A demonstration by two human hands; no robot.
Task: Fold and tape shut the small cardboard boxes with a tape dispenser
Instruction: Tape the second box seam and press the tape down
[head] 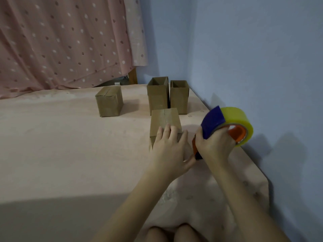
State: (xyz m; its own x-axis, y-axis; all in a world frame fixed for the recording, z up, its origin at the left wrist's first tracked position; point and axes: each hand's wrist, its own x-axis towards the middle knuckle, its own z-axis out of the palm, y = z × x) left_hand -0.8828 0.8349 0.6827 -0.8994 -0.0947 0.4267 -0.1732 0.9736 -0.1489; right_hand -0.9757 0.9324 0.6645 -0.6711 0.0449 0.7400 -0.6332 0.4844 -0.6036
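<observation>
A small cardboard box [165, 119] with its flaps folded shut lies on the pink bed sheet [70, 145] in front of me. My left hand [170, 151] rests flat on its near end, fingers spread and fairly straight. Just to the right, my right hand [214, 145] grips a tape dispenser [227, 126] with a blue guard, orange hub and a yellowish tape roll, held beside the box's near right corner. A box [109, 101] taped shut stands further back to the left. Two open boxes [158, 96] [180, 95] stand upright behind.
A blue wall [262, 67] runs close along the right side of the bed. A pink dotted curtain [61, 41] hangs at the back left. My knees [174, 233] show at the bottom edge.
</observation>
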